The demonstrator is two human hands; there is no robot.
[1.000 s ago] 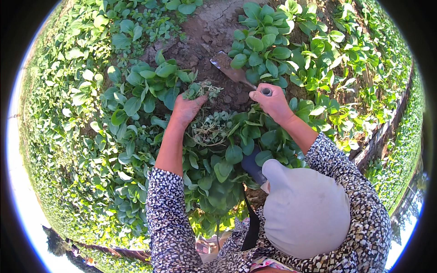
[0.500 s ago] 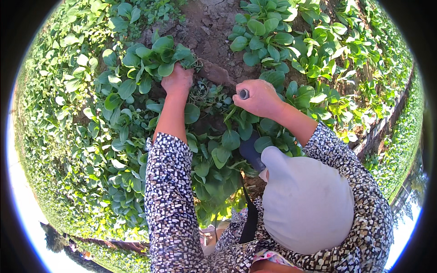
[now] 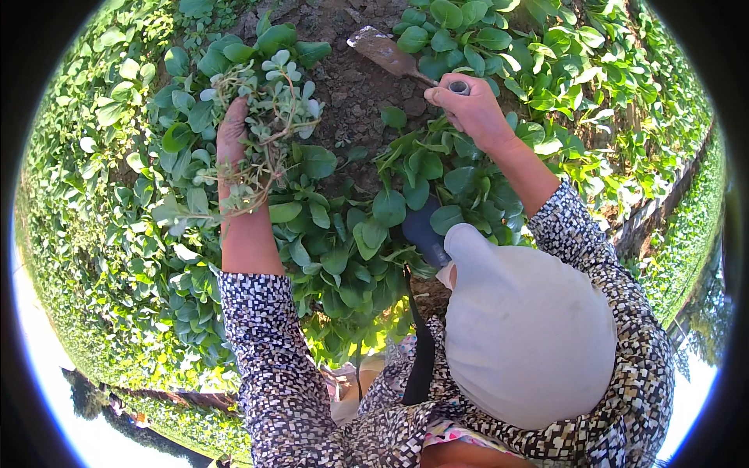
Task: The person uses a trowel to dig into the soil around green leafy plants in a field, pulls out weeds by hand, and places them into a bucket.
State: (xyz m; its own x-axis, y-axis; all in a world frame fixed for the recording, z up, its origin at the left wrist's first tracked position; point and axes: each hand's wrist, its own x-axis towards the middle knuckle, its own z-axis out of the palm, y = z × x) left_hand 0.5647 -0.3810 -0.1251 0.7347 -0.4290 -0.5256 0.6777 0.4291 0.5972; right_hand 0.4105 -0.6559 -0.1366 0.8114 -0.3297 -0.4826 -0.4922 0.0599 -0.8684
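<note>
My left hand is closed at the left, with a pulled weed of small pale leaves and thin reddish stems hanging over it. The weed hides part of my fingers, and its trailing stems reach down across my wrist. My right hand grips the handle of a trowel whose flat, soil-stained metal blade points to the upper left. That blade is over brown soil, apart from my left hand. Broad-leaved green plants grow between and below my hands.
Leafy crop plants stand beyond the trowel, and dense rows fill the left side. Close to me are my pale grey, cloth-covered knee, a dark blue shoe and a black strap.
My left hand has drawn left out of the leaves, bringing the weed up into sight. My right hand has moved farther away and slightly right, lifting the trowel blade away from the plants' base.
</note>
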